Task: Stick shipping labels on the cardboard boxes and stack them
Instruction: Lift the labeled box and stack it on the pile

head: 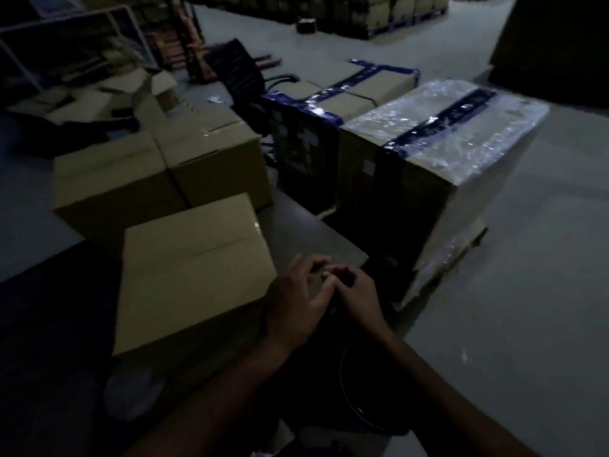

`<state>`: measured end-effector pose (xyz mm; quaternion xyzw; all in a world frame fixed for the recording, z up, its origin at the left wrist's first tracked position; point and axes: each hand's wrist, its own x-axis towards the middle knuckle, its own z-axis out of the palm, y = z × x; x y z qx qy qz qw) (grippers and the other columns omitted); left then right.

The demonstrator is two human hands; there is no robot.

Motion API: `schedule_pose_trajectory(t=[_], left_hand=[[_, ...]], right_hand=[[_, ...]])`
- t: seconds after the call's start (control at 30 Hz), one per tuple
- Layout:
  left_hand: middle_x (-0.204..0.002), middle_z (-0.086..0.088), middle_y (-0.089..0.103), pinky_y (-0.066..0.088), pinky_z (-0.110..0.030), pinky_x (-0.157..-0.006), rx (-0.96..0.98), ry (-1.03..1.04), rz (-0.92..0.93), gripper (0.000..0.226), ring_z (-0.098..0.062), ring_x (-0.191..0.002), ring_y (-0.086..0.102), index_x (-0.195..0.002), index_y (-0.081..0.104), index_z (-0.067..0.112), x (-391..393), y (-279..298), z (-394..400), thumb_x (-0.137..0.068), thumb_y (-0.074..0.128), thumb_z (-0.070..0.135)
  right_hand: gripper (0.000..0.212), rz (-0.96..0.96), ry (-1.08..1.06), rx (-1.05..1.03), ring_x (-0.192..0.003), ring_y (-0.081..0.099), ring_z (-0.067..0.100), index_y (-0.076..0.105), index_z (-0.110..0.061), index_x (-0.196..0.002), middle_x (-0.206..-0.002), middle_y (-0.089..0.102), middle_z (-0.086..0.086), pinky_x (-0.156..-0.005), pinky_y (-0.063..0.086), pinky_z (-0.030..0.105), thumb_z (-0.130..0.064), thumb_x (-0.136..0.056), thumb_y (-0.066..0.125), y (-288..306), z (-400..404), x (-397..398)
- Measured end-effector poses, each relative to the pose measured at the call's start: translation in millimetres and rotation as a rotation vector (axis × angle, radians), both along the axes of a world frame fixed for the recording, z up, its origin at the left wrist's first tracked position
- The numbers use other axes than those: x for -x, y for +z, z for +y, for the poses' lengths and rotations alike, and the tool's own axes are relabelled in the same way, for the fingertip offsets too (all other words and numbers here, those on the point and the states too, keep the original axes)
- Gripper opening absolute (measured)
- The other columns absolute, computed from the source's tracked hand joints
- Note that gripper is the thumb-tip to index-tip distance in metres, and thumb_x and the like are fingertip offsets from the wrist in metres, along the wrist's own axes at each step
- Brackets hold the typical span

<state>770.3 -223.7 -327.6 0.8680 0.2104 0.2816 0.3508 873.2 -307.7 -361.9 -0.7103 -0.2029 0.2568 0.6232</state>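
— Cardboard box (194, 275) is seen on the table (313, 239), just left of both hands; no label can be made out on it.

— Left hand (296, 305) and right hand (357, 300) are brought together, fingers curled; whether a label is pinched cannot be told. Peeling is judged underway; pressing onto the lid is called for next.

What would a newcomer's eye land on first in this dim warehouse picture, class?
Probably the plastic-wrapped box with dark tape, gleaming at right on the floor. Next, the left hand and right hand meeting low in the centre, just right of the nearest plain cardboard box on the table.
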Motion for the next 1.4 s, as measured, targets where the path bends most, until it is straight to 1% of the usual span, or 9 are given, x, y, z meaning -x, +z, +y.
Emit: schedule_pose_trajectory(t=[0.1,0.23,0.37,0.5,0.7,0.9,1.07,1.27,1.4], left_hand=[[-0.11,0.015,0.062,0.057,-0.028,-0.076,0.024,0.159,-0.058,0.024,-0.002,-0.096,0.062,-0.114,0.064,0.031,30.9,27.7,24.3,-0.091,0.068,0.036],[-0.116,0.01,0.06,0.056,-0.032,-0.084,-0.037,0.42,-0.075,0.03,-0.007,-0.104,0.059,-0.118,0.063,0.027,76.4,41.8,68.9,-0.09,0.065,0.036],[-0.15,-0.008,0.034,0.037,-0.04,-0.107,0.014,0.683,0.181,0.077,-0.027,-0.136,0.035,-0.146,0.038,0.013,129.6,31.6,120.7,-0.083,0.077,0.033],[-0.163,-0.01,0.018,0.029,-0.046,-0.114,0.368,0.702,0.361,0.103,-0.031,-0.147,0.024,-0.159,0.01,0.014,169.3,22.5,157.6,-0.085,0.076,0.04],[-0.143,-0.007,0.05,0.049,-0.037,-0.089,0.581,0.637,0.032,0.081,-0.02,-0.116,0.053,-0.149,0.039,0.016,211.9,3.0,189.5,-0.081,0.081,0.03],[-0.107,0.005,0.068,0.048,-0.021,-0.074,0.432,0.701,-0.302,0.031,-0.013,-0.103,0.064,-0.116,0.068,0.017,255.6,30.3,225.7,-0.091,0.067,0.034],[-0.095,-0.006,0.067,0.044,-0.007,-0.067,0.324,0.682,-0.525,0.024,0.008,-0.075,0.057,-0.108,0.068,0.001,274.7,77.2,258.7,-0.099,0.058,0.021],[-0.102,-0.013,0.07,0.047,-0.037,-0.075,0.352,0.61,-0.79,0.055,-0.022,-0.091,0.062,-0.11,0.073,0.011,288.1,125.6,284.5,-0.085,0.061,0.058],[-0.091,-0.001,0.065,0.042,-0.037,-0.079,0.302,0.561,-0.832,0.055,-0.022,-0.091,0.056,-0.1,0.069,0.004,288.7,148.8,309.5,-0.085,0.061,0.056]], right_hand=[[0.009,-0.014,0.098,-0.072,-0.089,0.066,0.011,0.068,-0.017,-0.097,-0.095,0.071,0.002,-0.077,0.052,0.023,-0.015,-0.088,0.067,15.5,39.7,10.5],[0.033,-0.117,0.175,0.059,-0.106,0.056,0.007,0.057,-0.022,-0.122,-0.113,0.059,-0.011,-0.08,0.047,0.017,-0.031,-0.091,0.063,26.6,80.0,31.0],[0.046,-0.133,0.229,0.101,-0.116,0.054,0.012,0.049,-0.021,-0.132,-0.128,0.055,-0.006,-0.094,0.051,0.036,-0.03,-0.089,0.063,22.4,98.6,51.7],[0.035,-0.148,0.221,0.073,-0.102,0.057,0.002,0.049,-0.025,-0.123,-0.12,0.057,-0.008,-0.073,0.051,0.016,-0.026,-0.091,0.062,22.0,110.7,67.0],[0.048,-0.167,0.195,0.093,-0.107,0.055,0.006,0.046,-0.023,-0.135,-0.128,0.054,-0.006,-0.07,0.046,0.017,-0.032,-0.091,0.062,24.0,133.6,95.7],[0.043,-0.145,0.172,0.027,-0.102,0.059,0.003,0.051,-0.029,-0.133,-0.121,0.059,-0.011,-0.067,0.049,0.017,-0.032,-0.091,0.062,68.4,162.0,115.1],[0.046,-0.099,0.184,-0.156,-0.101,0.06,0.004,0.05,-0.031,-0.135,-0.117,0.057,-0.017,-0.067,0.055,0.021,-0.025,-0.091,0.062,124.7,186.7,136.5],[0.051,-0.111,0.261,-0.304,-0.094,0.063,-0.003,0.047,-0.031,-0.138,-0.124,0.055,-0.011,-0.06,0.052,0.013,-0.021,-0.09,0.06,177.9,226.0,143.8],[0.05,-0.128,0.317,-0.341,-0.09,0.063,-0.002,0.045,-0.031,-0.139,-0.119,0.057,-0.009,-0.062,0.052,0.017,-0.022,-0.091,0.058,209.8,264.7,139.3]])
